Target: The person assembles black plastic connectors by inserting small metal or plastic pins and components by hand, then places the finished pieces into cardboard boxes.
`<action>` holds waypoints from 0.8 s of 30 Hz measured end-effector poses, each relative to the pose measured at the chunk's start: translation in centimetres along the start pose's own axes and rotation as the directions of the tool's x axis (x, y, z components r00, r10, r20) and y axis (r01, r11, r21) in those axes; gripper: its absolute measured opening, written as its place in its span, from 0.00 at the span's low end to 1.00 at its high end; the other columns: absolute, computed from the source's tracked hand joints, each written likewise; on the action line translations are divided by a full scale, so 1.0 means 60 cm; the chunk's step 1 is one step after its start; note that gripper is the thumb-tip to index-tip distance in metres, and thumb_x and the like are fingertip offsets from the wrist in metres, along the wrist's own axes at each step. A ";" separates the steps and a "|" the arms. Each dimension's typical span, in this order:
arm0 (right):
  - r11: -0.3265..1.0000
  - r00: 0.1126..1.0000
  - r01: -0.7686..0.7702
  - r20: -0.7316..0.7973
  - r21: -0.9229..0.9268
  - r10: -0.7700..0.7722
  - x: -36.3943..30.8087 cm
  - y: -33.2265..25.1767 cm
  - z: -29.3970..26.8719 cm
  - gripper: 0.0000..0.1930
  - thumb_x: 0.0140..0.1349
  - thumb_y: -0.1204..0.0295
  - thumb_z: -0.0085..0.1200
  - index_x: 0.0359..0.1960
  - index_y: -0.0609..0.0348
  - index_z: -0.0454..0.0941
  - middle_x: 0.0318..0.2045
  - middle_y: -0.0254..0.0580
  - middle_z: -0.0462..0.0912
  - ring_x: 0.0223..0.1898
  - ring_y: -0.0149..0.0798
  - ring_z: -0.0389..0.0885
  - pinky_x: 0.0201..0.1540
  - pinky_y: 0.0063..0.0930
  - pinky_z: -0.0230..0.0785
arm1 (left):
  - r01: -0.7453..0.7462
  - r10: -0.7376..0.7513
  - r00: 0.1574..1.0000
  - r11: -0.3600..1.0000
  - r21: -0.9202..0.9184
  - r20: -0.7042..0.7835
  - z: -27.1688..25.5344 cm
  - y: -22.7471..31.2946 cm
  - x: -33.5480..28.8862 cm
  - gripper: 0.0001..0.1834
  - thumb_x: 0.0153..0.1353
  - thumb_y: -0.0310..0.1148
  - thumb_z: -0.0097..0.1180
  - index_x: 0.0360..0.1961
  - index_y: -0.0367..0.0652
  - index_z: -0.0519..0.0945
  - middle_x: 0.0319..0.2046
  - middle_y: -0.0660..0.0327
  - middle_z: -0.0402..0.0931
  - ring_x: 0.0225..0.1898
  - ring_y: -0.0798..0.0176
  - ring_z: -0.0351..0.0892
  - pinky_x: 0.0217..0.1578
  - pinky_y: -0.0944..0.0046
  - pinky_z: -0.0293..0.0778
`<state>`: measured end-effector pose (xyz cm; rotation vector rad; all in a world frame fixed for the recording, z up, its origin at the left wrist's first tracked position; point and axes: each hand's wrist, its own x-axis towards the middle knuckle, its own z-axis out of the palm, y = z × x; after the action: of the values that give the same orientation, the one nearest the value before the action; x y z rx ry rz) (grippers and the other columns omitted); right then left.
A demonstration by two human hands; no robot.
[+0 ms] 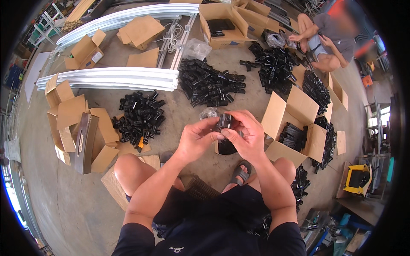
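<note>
Between my two hands, in front of my knees, is a short black glossy tubular part (225, 120). My left hand (197, 138) pinches it from the left, and my right hand (245, 135) closes on it from the right, with both thumbs meeting at its lower end. Just beyond the fingers lies a crumpled clear plastic bag (209, 113). Below the hands, a dark round thing (226, 147) on the floor is partly covered by my right hand. A pile of similar black parts (209, 83) lies straight ahead, and another pile (139, 117) is at the left.
An open carton (314, 149) holding rows of black parts stands at the right. Empty-looking cartons (102, 123) sit at the left. White metal rails (111, 79) lie beyond them. At the far right a person (333, 36) sits by another black pile (275, 68).
</note>
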<state>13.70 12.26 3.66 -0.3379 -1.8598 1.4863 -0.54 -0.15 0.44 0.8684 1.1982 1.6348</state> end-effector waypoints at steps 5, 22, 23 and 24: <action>0.999 0.999 0.045 -0.011 -0.008 -0.045 0.000 0.001 0.004 0.19 0.61 0.78 0.68 0.54 0.66 0.81 0.47 0.43 0.81 0.39 0.28 0.84 0.37 0.20 0.80 | -0.010 0.010 1.000 1.000 0.017 0.008 -0.004 -0.002 -0.001 0.22 0.67 0.21 0.63 0.62 0.30 0.77 0.51 0.56 0.84 0.51 0.67 0.82 0.54 0.63 0.80; 0.999 1.000 0.023 -0.012 -0.031 -0.023 0.002 -0.003 0.003 0.18 0.61 0.77 0.69 0.53 0.67 0.81 0.44 0.41 0.82 0.33 0.25 0.83 0.31 0.17 0.77 | -0.029 0.029 0.999 0.998 -0.051 0.014 0.001 -0.015 -0.003 0.24 0.65 0.20 0.63 0.62 0.32 0.77 0.52 0.57 0.83 0.51 0.67 0.82 0.55 0.64 0.79; 0.999 1.000 0.014 -0.009 -0.035 -0.014 0.002 -0.003 0.002 0.18 0.61 0.77 0.69 0.53 0.67 0.81 0.44 0.41 0.82 0.33 0.24 0.83 0.31 0.17 0.77 | -0.021 0.021 1.000 0.999 -0.036 0.012 0.000 -0.014 -0.002 0.23 0.65 0.20 0.64 0.62 0.32 0.77 0.52 0.57 0.84 0.51 0.67 0.83 0.55 0.64 0.79; 0.999 1.000 0.003 -0.006 -0.039 -0.004 0.001 -0.005 0.001 0.19 0.61 0.77 0.69 0.53 0.66 0.81 0.44 0.40 0.82 0.32 0.24 0.83 0.31 0.17 0.77 | -0.012 0.013 1.000 1.000 -0.021 0.010 0.000 -0.012 -0.002 0.23 0.65 0.21 0.64 0.62 0.32 0.78 0.51 0.57 0.84 0.51 0.68 0.83 0.54 0.64 0.79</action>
<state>13.68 12.20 3.93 -0.3571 -1.8854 1.4469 -0.30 -0.18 -0.22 0.8714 1.1694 1.6485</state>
